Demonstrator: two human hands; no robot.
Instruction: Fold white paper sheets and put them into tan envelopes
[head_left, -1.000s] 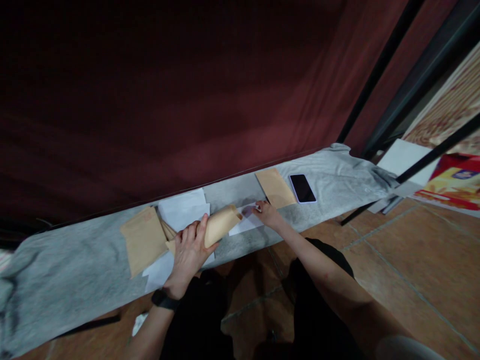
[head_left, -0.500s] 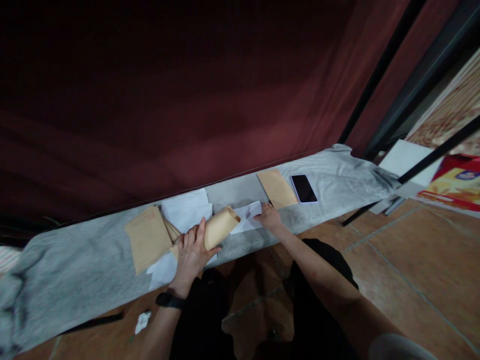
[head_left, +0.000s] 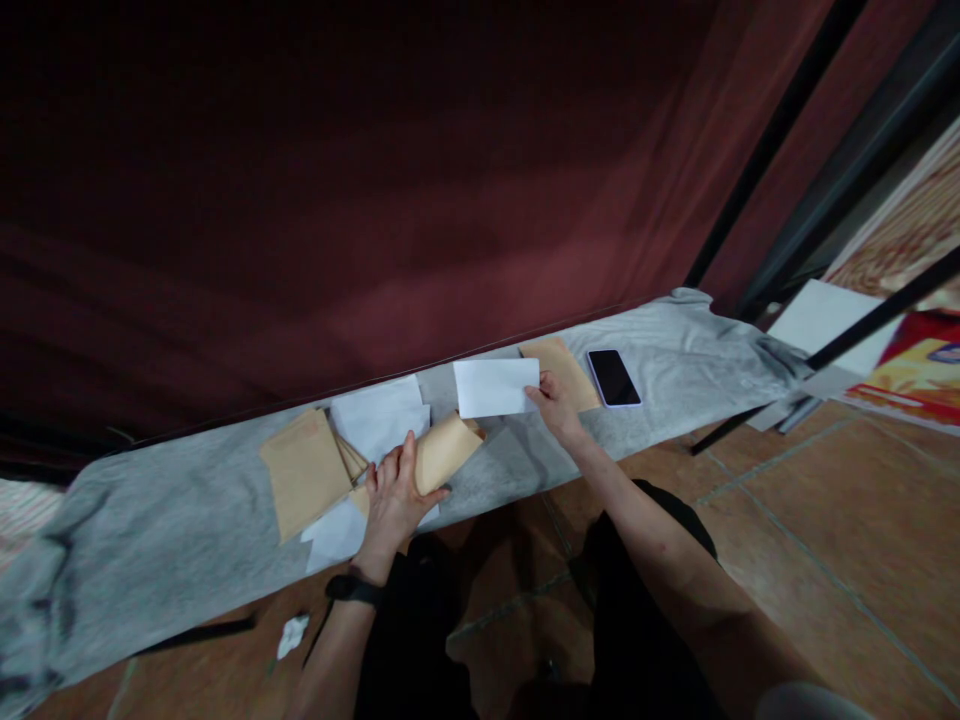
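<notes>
Our left hand (head_left: pixel 394 495) has its fingers bent over a brown envelope (head_left: pixel 446 447), with the thumb on the near side, so the paper puffs up into a round shape. Its open end sticks out to the right of those fingers. Our right hand (head_left: pixel 553 405) has its fingers pinched on the right edge of a white paper (head_left: pixel 495 387). The paper reaches left from those fingers, lifted over the grey cloth-covered tabletop (head_left: pixel 180 500).

As far as we can see, each hand has its own piece now, and the white paper is outside the brown envelope. We cannot tell what is inside the envelope. Just past the right fingers lies a flat envelope (head_left: pixel 566 372); we cannot tell if it is full. A phone (head_left: pixel 614 378) lies to the right of it.

To the left of the left fingers, a pile of brown envelopes (head_left: pixel 304 470) lies flat, and neither hand holds any of them. Loose white sheets (head_left: pixel 379 415) show beyond the left fingers, and one more white piece (head_left: pixel 334 535) shows to their left, on the near side. Those look like they have not been used yet.
</notes>
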